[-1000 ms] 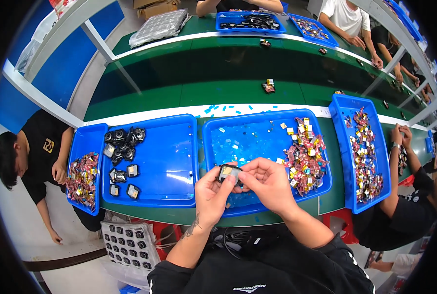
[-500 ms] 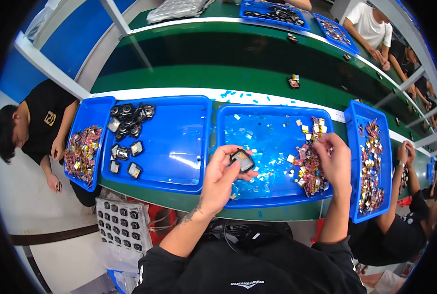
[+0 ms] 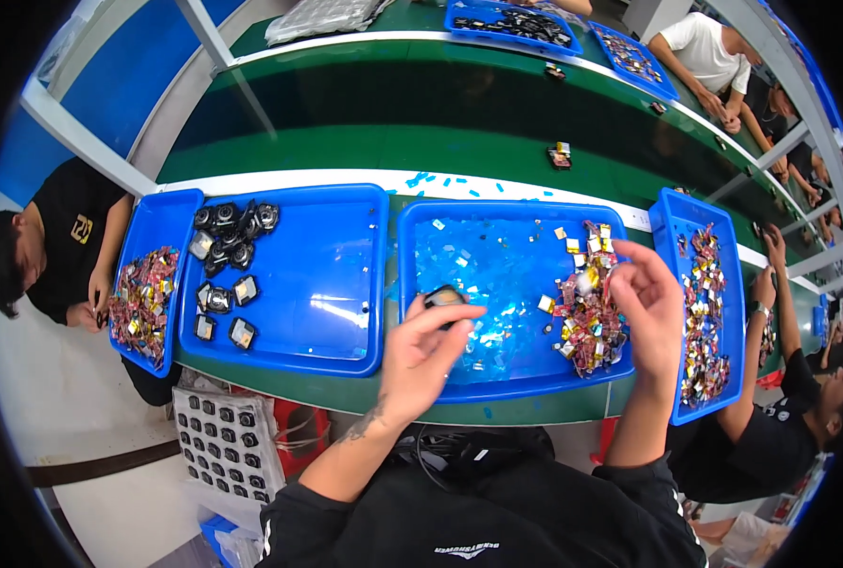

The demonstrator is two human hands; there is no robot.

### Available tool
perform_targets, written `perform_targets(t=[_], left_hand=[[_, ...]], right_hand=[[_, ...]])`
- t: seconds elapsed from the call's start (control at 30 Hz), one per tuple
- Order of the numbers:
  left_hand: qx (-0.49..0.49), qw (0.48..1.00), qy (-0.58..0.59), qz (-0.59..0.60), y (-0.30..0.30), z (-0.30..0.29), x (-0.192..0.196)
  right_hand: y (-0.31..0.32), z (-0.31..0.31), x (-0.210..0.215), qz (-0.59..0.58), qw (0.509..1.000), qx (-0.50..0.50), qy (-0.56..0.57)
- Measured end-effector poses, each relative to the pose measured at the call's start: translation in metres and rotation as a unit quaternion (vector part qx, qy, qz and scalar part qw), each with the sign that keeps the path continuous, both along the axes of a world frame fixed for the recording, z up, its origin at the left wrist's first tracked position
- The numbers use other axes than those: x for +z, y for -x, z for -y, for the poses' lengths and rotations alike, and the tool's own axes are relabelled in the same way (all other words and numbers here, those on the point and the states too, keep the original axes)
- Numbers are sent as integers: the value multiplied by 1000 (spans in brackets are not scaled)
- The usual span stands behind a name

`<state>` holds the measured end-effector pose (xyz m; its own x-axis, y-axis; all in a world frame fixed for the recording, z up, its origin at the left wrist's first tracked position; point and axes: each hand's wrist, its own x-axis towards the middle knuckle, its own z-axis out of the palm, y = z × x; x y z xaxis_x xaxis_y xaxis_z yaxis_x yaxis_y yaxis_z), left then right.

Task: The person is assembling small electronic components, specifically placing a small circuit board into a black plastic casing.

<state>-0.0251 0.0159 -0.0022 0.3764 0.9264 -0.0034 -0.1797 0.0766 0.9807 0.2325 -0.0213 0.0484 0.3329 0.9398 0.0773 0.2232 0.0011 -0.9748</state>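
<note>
My left hand (image 3: 421, 360) holds a small black camera-like housing (image 3: 446, 297) with a pale screen, between thumb and fingers, above the left part of a blue tray (image 3: 526, 390). In that tray lie many loose blue film pieces (image 3: 488, 327). At its right end is a pile of small electronic parts (image 3: 592, 327), reddish with silver and yellow blocks. My right hand (image 3: 650, 308) is over this pile with its fingers curled. A small blurred whitish-and-red electronic part (image 3: 589, 281) shows at its thumb tip, apparently pinched there.
To the left, a blue tray (image 3: 332, 275) holds several black housings (image 3: 228, 237). Narrow blue bins with small parts stand at far left (image 3: 145, 308) and right (image 3: 705, 312). Behind runs a green conveyor (image 3: 365, 156) with a part on it. Co-workers sit on both sides and across.
My left hand has turned, so the housing is tilted and partly behind the fingers. My right hand has risen slightly from the pile with a small part at its fingertips. The view has shifted.
</note>
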Motion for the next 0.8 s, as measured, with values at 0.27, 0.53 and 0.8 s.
perform_targets(t=[0.27, 0.53, 0.8], left_hand=[[-49, 992, -104, -58, -35, -1, 12], [-42, 999, -25, 4, -25, 1, 12], [-17, 1000, 0, 8, -26, 10, 10]], right_hand=[[62, 18, -6, -245, 967, 71, 4], [62, 19, -9, -239, 965, 106, 24], [82, 23, -17, -1, 998, 29, -55]])
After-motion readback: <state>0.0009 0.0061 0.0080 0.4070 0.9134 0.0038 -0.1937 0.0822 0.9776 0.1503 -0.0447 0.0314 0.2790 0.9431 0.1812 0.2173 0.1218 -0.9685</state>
